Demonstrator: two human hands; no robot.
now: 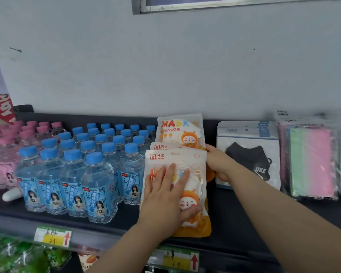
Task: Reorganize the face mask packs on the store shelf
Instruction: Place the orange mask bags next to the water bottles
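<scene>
Three orange-and-white face mask packs with a cartoon figure lie overlapping on the dark shelf (234, 217). My left hand (169, 196) lies flat, fingers straight, on the front pack (195, 223). A middle pack (165, 146) peeks out behind it. The rear pack (180, 129) leans against the wall. My right hand (218, 162) grips the right edge of the stack, its fingers curled behind the packs. To the right stand a black mask pack (248, 154) and pastel mask packs (311, 160).
Blue-capped soda water bottles (83, 170) stand in rows left of the mask packs, pink-capped bottles (6, 152) further left. A white object (12, 195) lies by the bottles. Price tags (53, 236) hang on the shelf's front rail; green packs (18, 257) sit on the shelf below.
</scene>
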